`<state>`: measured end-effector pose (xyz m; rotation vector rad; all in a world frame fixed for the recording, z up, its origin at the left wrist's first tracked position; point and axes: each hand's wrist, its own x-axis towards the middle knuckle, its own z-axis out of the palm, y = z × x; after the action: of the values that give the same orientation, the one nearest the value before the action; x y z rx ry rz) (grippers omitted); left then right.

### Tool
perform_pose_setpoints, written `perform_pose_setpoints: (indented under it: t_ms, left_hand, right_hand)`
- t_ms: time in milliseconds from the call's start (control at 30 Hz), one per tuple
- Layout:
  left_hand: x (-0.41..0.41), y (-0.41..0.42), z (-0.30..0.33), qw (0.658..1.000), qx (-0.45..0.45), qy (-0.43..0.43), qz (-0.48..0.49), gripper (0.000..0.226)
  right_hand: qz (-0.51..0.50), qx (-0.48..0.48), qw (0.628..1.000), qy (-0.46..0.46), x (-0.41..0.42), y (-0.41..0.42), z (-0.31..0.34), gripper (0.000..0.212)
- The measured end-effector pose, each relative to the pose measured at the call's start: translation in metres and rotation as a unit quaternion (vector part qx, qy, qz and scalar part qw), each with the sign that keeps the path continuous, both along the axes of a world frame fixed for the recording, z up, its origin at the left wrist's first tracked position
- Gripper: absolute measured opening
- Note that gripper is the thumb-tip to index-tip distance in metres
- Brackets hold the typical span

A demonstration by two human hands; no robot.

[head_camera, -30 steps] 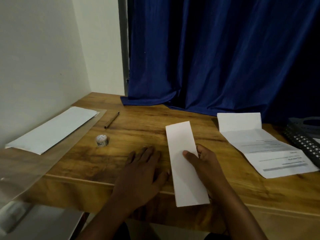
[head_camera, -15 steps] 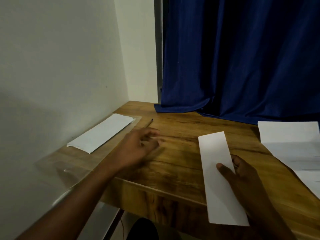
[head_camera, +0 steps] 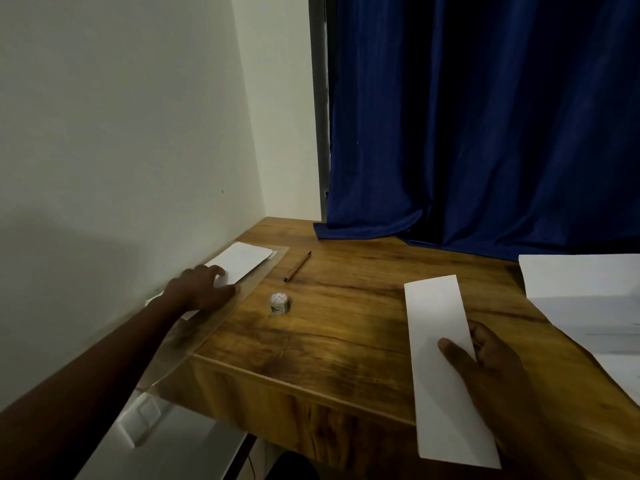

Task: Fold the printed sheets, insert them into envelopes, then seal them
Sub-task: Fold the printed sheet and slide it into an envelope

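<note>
Here the folded sheet (head_camera: 443, 362) is a long, narrow white strip, blank on its upper face, with crisp straight edges. It lies lengthwise on the wooden surface (head_camera: 346, 334), and its near end juts past the front edge. The right hand (head_camera: 491, 368) holds it near the middle of its right side: the thumb lies on top of the paper and the other fingers (head_camera: 479, 336) curl at its right edge, so the fingers are grasping the sheet.

The left hand (head_camera: 201, 289) reaches to the far left, by the wall (head_camera: 121, 150). Its fingers are spread and fairly straight, resting on the white envelope (head_camera: 242, 259), with the thumb at the envelope's near edge; whether they actually grip it cannot be told. The envelope lies on a clear plastic sleeve (head_camera: 249, 282) that runs along the left side of the surface and overhangs its front.

By count: one folded sheet, one envelope in view, one partly unfolded sheet (head_camera: 581, 282) at the right edge with faint blurred print lower down, one pen (head_camera: 298, 266) lying slantwise between envelope and strip, and one small round roll (head_camera: 280, 303), perhaps tape, just in front of the pen. A blue curtain (head_camera: 485, 116) hangs behind, its hem touching the surface.
</note>
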<state>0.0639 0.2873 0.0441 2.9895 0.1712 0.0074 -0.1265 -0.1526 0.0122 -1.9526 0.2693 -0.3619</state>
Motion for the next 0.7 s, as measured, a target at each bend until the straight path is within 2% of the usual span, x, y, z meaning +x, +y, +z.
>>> perform_pose_setpoints:
  t_ms: [267, 500, 600, 700]
  left_hand:
    - [0.004, -0.001, 0.007, 0.998, 0.024, -0.056, -0.025, 0.049]
    - [-0.005, 0.012, 0.037, 0.983, 0.003, -0.178, -0.032, 0.040]
    - [-0.024, 0.012, 0.066, 0.956, 0.000, -0.295, -0.002, 0.035]
    - [-0.050, 0.002, 0.094, 0.898, -0.088, -0.431, -0.007, 0.037]
  right_hand:
    - [0.007, 0.002, 1.000, 0.004, -0.001, 0.001, 0.001, 0.045]
    - [0.000, 0.004, 1.000, 0.002, 0.000, 0.000, 0.000, 0.057]
    - [0.001, -0.003, 1.000, -0.013, 0.000, -0.001, -0.001, 0.069]
    - [0.005, -0.034, 0.999, -0.031, 0.000, 0.000, 0.002, 0.079]
